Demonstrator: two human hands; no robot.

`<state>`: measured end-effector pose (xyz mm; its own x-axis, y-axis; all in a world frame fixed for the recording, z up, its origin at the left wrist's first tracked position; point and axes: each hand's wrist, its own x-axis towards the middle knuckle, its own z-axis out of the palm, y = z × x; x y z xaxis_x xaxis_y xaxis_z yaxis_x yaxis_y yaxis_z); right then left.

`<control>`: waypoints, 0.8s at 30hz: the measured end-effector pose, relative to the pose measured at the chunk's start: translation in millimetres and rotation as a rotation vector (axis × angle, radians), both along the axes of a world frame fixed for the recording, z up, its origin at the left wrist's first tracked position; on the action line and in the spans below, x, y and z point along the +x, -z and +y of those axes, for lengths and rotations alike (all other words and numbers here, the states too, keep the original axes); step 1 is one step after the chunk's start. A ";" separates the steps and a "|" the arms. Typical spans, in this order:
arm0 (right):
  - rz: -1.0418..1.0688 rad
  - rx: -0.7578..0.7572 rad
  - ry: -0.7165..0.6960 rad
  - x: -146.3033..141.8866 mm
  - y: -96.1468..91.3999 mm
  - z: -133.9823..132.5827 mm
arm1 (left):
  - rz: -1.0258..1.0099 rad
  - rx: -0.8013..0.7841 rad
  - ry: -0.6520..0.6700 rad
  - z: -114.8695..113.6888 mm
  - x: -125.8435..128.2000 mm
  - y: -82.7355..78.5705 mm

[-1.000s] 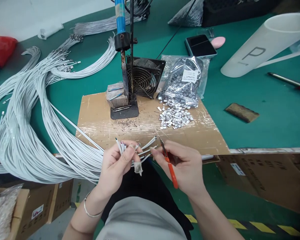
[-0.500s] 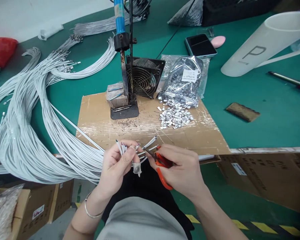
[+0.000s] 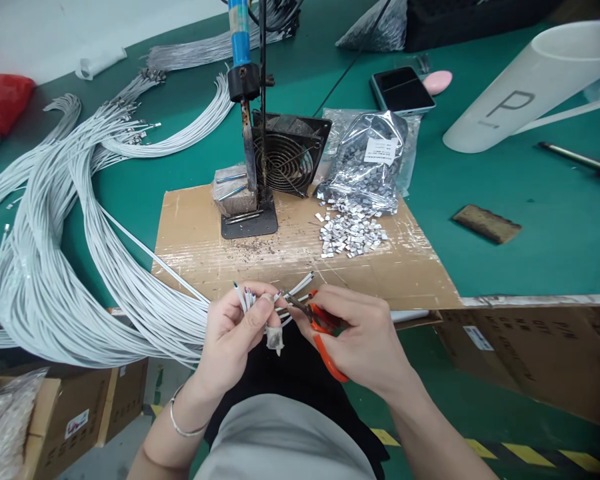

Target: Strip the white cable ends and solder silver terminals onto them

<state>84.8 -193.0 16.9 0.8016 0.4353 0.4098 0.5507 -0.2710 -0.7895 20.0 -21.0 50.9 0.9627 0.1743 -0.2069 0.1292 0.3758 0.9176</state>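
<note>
My left hand (image 3: pixel 233 333) is closed round the ends of several thin white cables (image 3: pixel 260 300), fanned out above my fingers; a bit of tape is wrapped on one fingertip. My right hand (image 3: pixel 360 337) grips orange-handled cutters (image 3: pixel 320 330), their dark tip pointing left at the cable ends beside my left thumb. Both hands hover at the near edge of a cardboard sheet (image 3: pixel 290 257). The cables trail left into a big white bundle (image 3: pixel 70 267) on the green table.
A soldering iron on a stand (image 3: pixel 247 167) and a small black fan (image 3: pixel 287 153) stand on the cardboard, with a pile of small metal pieces (image 3: pixel 350 233) spilling from a foil bag (image 3: pixel 367 167). A phone (image 3: pixel 401 90), white tube (image 3: pixel 525 87) and brown boxes (image 3: pixel 530 353) lie around.
My right hand has turned the cutters from pointing up to pointing left, bringing their tip to the cable ends. My left hand has stayed put.
</note>
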 end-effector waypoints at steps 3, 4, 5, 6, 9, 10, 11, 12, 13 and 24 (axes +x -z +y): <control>0.008 0.002 -0.008 -0.2 -0.1 -0.6 | 0.019 0.025 -0.004 0.0 -0.6 -0.4; 0.006 0.008 -0.007 -0.4 0.0 -0.9 | 0.024 0.036 -0.003 0.2 -1.0 -0.6; 0.006 0.012 -0.005 -0.6 0.0 -1.1 | 0.028 0.044 0.000 0.4 -1.5 -0.7; 0.005 0.018 -0.003 -0.9 0.0 -1.2 | 0.031 0.049 0.003 0.6 -2.0 -0.8; 0.010 0.045 0.008 -2.0 -1.1 -1.0 | 0.032 0.048 0.014 1.3 -2.9 -1.0; 0.012 0.058 0.008 -2.4 -1.8 -0.7 | 0.032 0.045 0.016 1.4 -2.9 -0.9; 0.014 0.071 0.003 -2.8 -2.7 -0.4 | 0.029 0.043 0.016 1.5 -2.8 -0.7; 0.016 0.080 -0.007 -3.1 -3.6 -0.1 | 0.026 0.039 0.017 1.5 -2.6 -0.3; 0.015 0.082 -0.019 -3.4 -4.5 0.2 | 0.023 0.034 0.016 1.5 -2.3 0.1; -0.058 -0.043 0.003 -3.0 -7.7 0.7 | 0.024 0.027 -0.009 0.3 -2.2 0.0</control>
